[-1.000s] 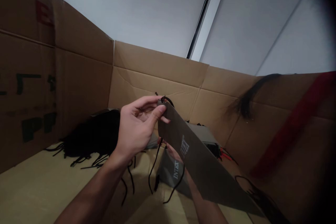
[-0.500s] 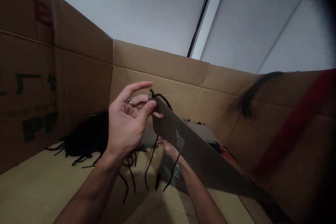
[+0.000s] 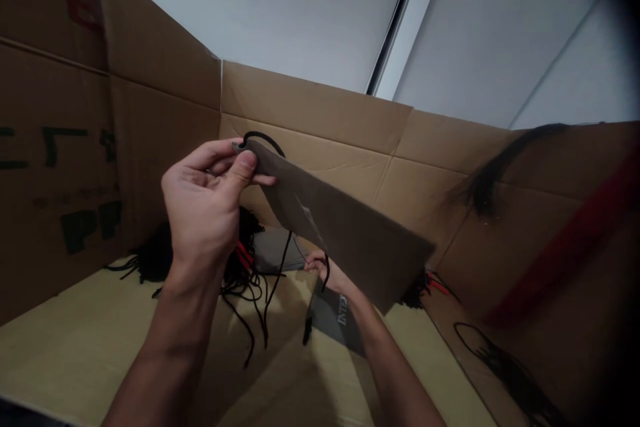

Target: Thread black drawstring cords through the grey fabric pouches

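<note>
Since the earlier frame, the left hand (image 3: 203,203) has moved up and leftward, carrying the flat grey rectangular bag (image 3: 345,227). Brown cardboard walls (image 3: 310,97) rise behind the pale yellow worktop (image 3: 75,333). The bag slants across mid-frame, its upper-left corner pinched in the left grip between thumb and fingers. A grey INTEX-lettered pouch (image 3: 327,313) lies lower centre, below the right hand (image 3: 334,275); whether that curled grip holds anything, I cannot tell. A thin black cord (image 3: 266,136) loops over the pinched corner.
</note>
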`<state>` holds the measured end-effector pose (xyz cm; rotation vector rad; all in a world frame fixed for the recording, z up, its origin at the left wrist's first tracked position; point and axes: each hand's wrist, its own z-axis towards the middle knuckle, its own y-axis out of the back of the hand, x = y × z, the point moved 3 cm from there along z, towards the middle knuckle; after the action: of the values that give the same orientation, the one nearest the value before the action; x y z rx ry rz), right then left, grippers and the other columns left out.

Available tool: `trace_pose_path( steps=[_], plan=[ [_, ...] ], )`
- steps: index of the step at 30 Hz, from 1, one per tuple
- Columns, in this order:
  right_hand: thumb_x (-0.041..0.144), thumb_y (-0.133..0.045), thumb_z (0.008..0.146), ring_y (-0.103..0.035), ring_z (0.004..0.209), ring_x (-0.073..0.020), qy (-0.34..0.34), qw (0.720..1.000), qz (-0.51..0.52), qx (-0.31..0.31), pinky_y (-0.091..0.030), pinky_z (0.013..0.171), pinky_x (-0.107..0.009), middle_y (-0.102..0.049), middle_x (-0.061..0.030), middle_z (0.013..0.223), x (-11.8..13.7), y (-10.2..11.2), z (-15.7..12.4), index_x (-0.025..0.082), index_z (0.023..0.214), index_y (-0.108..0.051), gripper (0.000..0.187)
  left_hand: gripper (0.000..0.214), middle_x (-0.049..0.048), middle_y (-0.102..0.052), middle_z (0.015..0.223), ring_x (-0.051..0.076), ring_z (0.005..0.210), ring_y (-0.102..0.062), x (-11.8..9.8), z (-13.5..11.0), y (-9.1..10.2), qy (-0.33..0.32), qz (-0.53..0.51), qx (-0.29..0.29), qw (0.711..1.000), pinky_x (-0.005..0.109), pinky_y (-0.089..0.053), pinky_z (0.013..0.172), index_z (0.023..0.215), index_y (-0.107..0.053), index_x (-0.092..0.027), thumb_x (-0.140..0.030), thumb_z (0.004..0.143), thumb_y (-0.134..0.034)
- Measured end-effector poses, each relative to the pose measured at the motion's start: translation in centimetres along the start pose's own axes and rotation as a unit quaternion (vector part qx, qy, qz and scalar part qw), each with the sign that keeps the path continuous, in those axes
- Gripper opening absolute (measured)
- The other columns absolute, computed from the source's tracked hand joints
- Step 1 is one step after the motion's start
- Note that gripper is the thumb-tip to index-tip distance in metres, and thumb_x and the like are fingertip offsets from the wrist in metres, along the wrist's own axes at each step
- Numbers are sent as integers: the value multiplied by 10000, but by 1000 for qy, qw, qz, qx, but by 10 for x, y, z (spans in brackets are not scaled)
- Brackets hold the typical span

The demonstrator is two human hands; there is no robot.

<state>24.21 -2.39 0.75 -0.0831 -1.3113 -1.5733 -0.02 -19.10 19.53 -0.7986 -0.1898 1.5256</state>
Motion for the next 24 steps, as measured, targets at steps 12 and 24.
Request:
trace_pose_path(
  steps=[12, 24],
  plan=[
    [394, -668, 1035, -691, 807, -145, -40, 999, -32, -5, -605, 771, -320, -721, -27, 935, -10, 15, -1, 142, 991, -703, 258, 152, -26, -723, 698, 102, 615, -692, 10, 21, 24, -8, -59, -124, 990, 269, -675, 630, 766, -750, -141, -71, 711, -873],
    [397, -699, 1011, -670, 740, -133, -45, 998, 1, -33, -586, 731, -300, -696, 2, 832, -4, 53, -14, 138, 889, -686, 286, 192, -48, -623, 624, 51, 590, -567, 3, 29, 39, -2, -55, -184, 981, 220, -625, 674, 690, -694, -119, -81, 807, -841]
  ],
)
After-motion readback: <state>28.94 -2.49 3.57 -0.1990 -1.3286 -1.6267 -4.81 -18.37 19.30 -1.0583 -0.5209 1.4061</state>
